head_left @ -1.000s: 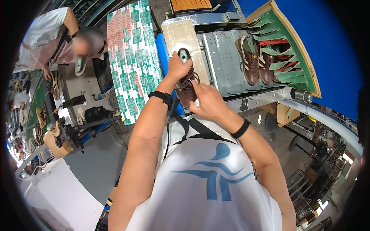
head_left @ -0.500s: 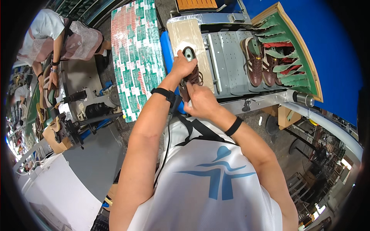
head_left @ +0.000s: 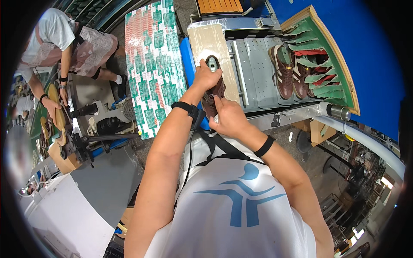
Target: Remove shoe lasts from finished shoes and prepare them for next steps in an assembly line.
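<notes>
A dark brown laced shoe (head_left: 219, 89) rests on the beige board (head_left: 206, 38) in front of me, its toe toward my body. A grey-green shoe last (head_left: 212, 64) fills its opening. My left hand (head_left: 208, 77) is closed around the shoe's heel and ankle part. My right hand (head_left: 229, 115) is at the toe end, its index finger against the front of the shoe. Between its curled fingers and thumb a small pale, shiny bit shows, too small to name. The hands partly cover the shoe's side and toe.
Two brown shoes with pale stripes (head_left: 284, 75) stand on the grey slatted conveyor (head_left: 254, 56) to the right, by a green strip curtain (head_left: 320, 81). A table covered with green-and-white tape (head_left: 150, 64) is at the left. Farther left, a co-worker (head_left: 64, 47) handles soles beside a machine.
My right hand has shifted slightly right and down along the toe. The left hand keeps its hold on the shoe. The co-worker's hands and the sole there have moved.
</notes>
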A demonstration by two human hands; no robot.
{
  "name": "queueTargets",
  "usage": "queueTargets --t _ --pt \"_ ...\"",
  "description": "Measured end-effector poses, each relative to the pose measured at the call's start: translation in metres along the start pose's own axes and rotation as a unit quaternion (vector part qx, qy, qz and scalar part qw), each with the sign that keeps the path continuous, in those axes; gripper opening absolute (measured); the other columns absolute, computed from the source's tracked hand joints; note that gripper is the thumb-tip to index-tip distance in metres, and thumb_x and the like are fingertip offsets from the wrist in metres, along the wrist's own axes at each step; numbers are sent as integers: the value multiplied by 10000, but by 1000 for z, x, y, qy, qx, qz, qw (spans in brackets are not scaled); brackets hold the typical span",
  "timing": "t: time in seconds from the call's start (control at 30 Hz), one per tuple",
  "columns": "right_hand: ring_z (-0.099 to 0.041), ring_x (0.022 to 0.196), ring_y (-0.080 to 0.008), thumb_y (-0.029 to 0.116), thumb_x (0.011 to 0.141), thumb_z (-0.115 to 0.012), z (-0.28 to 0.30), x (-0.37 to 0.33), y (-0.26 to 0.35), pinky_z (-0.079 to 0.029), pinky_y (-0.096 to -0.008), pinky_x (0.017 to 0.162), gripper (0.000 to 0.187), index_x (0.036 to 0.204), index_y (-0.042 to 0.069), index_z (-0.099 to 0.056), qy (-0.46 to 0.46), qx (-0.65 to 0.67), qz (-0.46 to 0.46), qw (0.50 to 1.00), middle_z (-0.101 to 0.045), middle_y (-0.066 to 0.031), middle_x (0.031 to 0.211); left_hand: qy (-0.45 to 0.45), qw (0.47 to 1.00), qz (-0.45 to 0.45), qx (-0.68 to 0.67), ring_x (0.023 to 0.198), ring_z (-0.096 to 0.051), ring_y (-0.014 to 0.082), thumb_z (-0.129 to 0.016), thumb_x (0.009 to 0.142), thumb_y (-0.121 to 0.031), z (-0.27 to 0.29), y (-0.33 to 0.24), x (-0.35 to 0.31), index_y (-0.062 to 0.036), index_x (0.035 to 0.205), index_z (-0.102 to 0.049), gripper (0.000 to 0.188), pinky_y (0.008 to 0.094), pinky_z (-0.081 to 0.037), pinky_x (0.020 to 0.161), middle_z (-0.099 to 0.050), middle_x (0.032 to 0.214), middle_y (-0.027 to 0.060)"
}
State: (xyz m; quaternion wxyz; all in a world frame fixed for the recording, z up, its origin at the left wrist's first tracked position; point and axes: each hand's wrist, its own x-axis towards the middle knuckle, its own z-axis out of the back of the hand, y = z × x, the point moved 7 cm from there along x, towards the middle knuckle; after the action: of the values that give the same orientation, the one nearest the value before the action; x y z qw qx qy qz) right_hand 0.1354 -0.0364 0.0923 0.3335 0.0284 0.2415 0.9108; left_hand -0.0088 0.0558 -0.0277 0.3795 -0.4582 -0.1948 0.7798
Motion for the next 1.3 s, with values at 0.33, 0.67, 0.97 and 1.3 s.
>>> queueTargets --t 0.33,0.67,0.97,1.3 --pt "-713 990 -458 354 849 -750 -2 5 -9 -594 -498 894 776 1395 -171 -581 34 153 -6 988 -699 -295 1051 -77 996 -49 0 1270 -656 540 -755 843 -415 -5 -2 7 97 1527 -432 913 513 -542 1099 -643 1364 406" --pt "-693 1098 -469 324 926 -725 31 -74 -103 -569 -506 956 759 1505 -115 -505 -106 232 -228 940 -699 -302 1191 -38 848 58 -525 1042 -762 273 -745 1018 -234 93 173 -18 -49 1399 -637 437 412 -659 796 -723 1257 106" --pt "-694 1146 -502 416 900 -735 -36 -165 -150 -570 -562 998 832 1531 -82 -520 62 227 -307 922 -694 -357 1272 -428 892 132 62 1328 -579 578 -778 902 -229 215 197 6 175 1514 -434 809 614 -458 1150 -632 1412 364" --pt "-691 1224 -496 436 903 -736 -27 -190 -189 -549 -527 1082 889 1531 -144 -494 103 200 -302 927 -700 -359 1297 1 979 -180 -95 1541 -426 488 -928 810 -518 -262 -158 39 160 1645 -262 1265 486 -355 1296 -427 1631 381"
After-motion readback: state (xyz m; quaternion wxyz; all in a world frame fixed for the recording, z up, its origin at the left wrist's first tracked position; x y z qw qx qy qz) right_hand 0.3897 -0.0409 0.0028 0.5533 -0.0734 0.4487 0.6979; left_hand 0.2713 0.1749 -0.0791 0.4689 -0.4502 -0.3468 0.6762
